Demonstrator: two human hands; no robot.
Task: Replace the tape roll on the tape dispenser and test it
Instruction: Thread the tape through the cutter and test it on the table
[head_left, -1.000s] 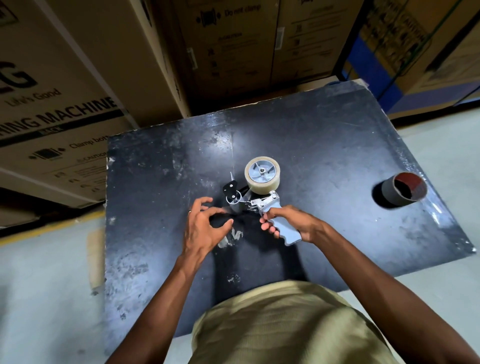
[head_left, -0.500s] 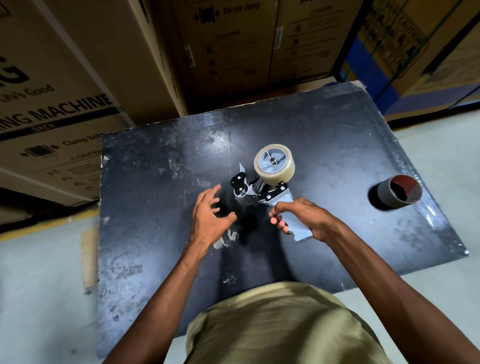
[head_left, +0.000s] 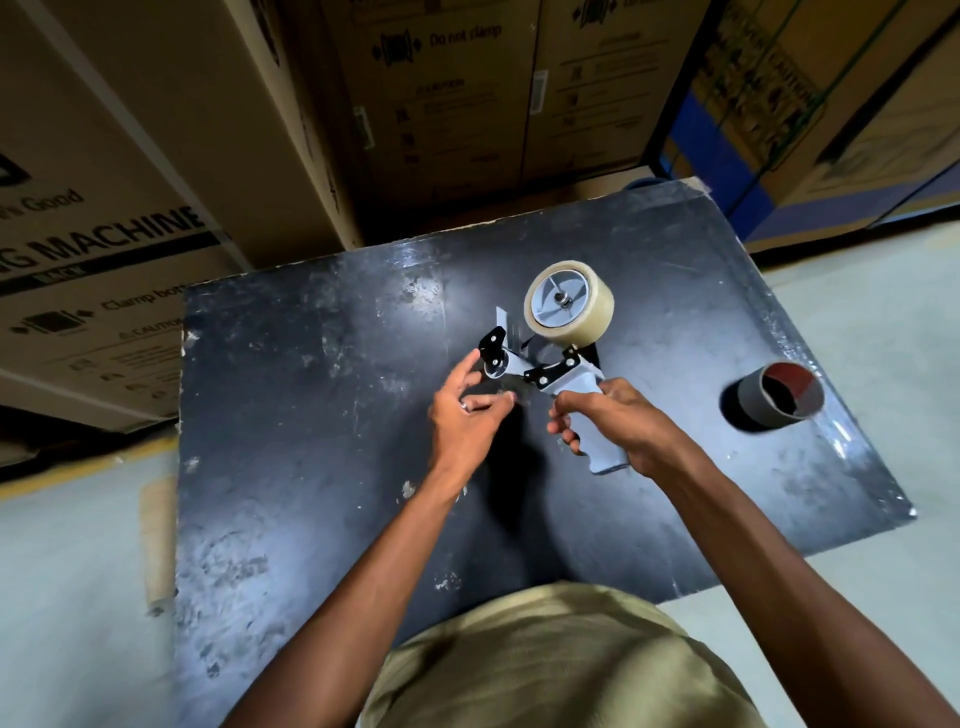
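Lifted higher and farther over black table (head_left: 311, 467) than a second ago: tape dispenser (head_left: 561, 374), handle clamped in right hand (head_left: 618, 421), tape roll (head_left: 569, 310) mounted. Left hand (head_left: 467, 410) fingers apart, touching front roller. Empty core (head_left: 779, 397) lying well right.

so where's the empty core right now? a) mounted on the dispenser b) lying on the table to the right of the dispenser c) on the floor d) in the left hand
b: the empty core lies on the table, right of the dispenser, apart from both hands.
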